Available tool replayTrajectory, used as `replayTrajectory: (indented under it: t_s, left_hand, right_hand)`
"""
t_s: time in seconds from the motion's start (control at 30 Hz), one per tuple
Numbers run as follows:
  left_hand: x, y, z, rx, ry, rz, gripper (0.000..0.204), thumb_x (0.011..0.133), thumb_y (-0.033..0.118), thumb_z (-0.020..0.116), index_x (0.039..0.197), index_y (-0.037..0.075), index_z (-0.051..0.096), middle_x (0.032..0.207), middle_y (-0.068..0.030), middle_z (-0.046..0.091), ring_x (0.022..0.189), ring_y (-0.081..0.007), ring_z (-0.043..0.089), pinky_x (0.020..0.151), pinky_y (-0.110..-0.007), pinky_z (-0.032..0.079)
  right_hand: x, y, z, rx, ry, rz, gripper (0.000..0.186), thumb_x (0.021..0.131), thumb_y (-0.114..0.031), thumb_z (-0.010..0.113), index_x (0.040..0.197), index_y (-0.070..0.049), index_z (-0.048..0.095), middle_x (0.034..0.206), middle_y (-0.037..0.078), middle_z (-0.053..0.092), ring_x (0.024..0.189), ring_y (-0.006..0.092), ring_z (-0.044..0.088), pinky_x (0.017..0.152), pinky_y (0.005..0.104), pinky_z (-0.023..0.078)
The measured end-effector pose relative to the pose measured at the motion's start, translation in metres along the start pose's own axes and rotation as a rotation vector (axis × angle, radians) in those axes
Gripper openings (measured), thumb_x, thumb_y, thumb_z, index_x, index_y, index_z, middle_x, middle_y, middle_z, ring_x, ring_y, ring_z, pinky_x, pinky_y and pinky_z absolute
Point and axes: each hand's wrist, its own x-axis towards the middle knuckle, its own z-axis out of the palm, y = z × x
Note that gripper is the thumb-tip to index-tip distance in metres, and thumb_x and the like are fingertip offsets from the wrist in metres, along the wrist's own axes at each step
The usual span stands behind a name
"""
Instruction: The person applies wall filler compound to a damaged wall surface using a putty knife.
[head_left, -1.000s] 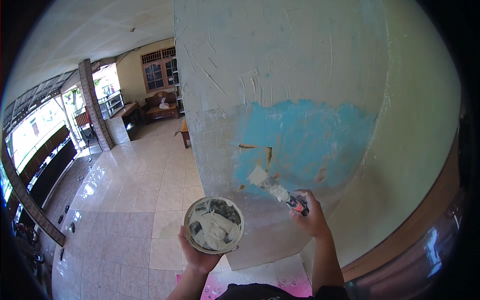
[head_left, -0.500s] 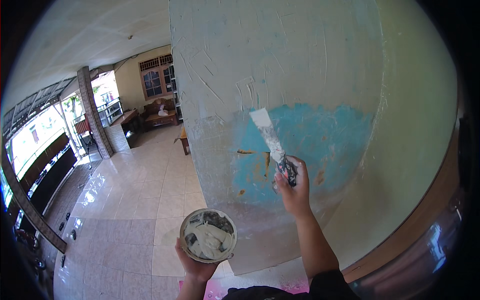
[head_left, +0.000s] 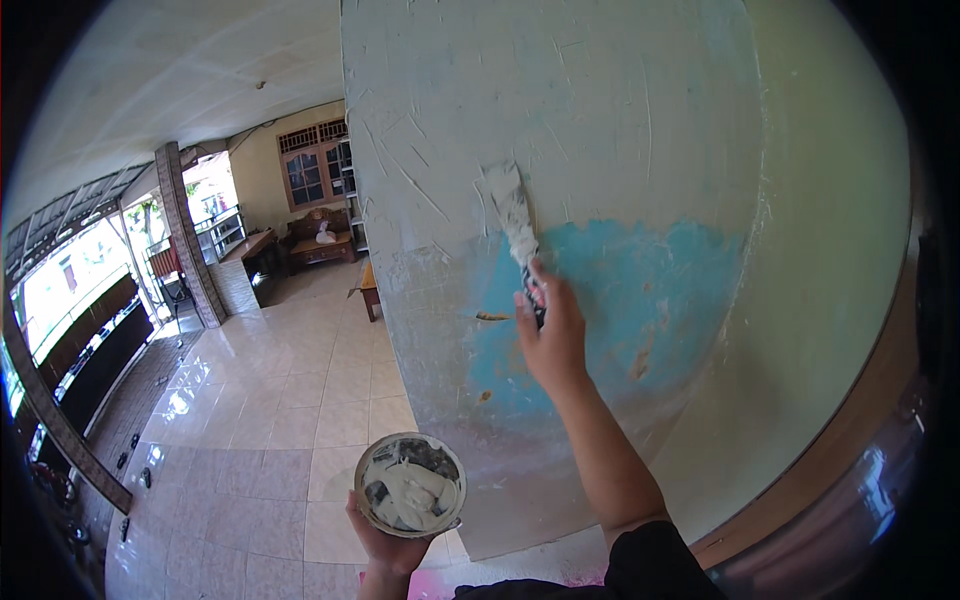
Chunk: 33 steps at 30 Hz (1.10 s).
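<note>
My right hand (head_left: 556, 325) grips the dark handle of a putty knife (head_left: 512, 207), its blade pointing up and lying against the wall (head_left: 620, 130). Whitish paste coats the blade and its neck. The blade tip meets the grey filled surface just above a bare turquoise patch (head_left: 630, 290) that has brown chipped spots. Lower down on the left, my left hand (head_left: 391, 545) is wrapped round the underside of a round tub (head_left: 462, 490). Pale putty (head_left: 415, 492) sits inside the tub, with dark bare areas showing on its inner bottom.
Left of the wall's edge stretches a tiled floor (head_left: 260, 430). A wooden bench (head_left: 320, 238) stands at the back, below a window (head_left: 312, 170). A pillar (head_left: 190, 235) rises farther left. Brown trim (head_left: 790, 490) borders the wall at the lower right.
My right hand has moved up and to the left, bringing the putty knife from over the turquoise patch to the grey wall above it. The tub has shifted slightly down and left in view.
</note>
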Motion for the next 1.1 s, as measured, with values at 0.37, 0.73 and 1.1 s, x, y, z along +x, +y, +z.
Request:
replayTrajectory:
  t_s: [0.37, 0.73, 1.1]
  left_hand:
    - [-0.002, 0.006, -0.008, -0.035, -0.004, -0.034, 0.093, 0.086, 0.076, 0.044, 0.155, 0.016, 0.028, 0.155, -0.0188, 0.035, 0.135, -0.0484, 0.043, 0.092, -0.073, 0.047]
    - [0.0, 0.007, -0.01, -0.007, -0.039, -0.083, 0.093, 0.086, 0.076, 0.042, 0.155, 0.016, 0.029, 0.156, -0.0177, 0.036, 0.137, -0.0471, 0.041, 0.095, -0.071, 0.046]
    - [-0.003, 0.007, -0.014, 0.045, 0.047, -0.077, 0.093, 0.084, 0.078, 0.043, 0.155, 0.019, 0.031, 0.155, -0.0156, 0.037, 0.136, -0.0457, 0.042, 0.093, -0.073, 0.045]
  right_hand:
    - [-0.034, 0.004, -0.01, 0.079, -0.05, 0.02, 0.048, 0.094, -0.015, 0.067, 0.136, -0.002, 0.049, 0.105, 0.021, 0.064, 0.089, 0.0354, 0.069, 0.076, 0.0426, 0.056]
    - [-0.105, 0.019, -0.003, -0.018, -0.139, 0.122, 0.048, 0.093, -0.015, 0.066, 0.137, -0.005, 0.049, 0.094, 0.017, 0.061, 0.078, 0.0365, 0.066, 0.066, 0.0416, 0.055]
    - [-0.059, -0.011, 0.018, -0.125, -0.204, 0.057, 0.046, 0.091, -0.015, 0.07, 0.132, -0.004, 0.053, 0.105, 0.023, 0.067, 0.084, 0.0368, 0.069, 0.072, 0.0426, 0.056]
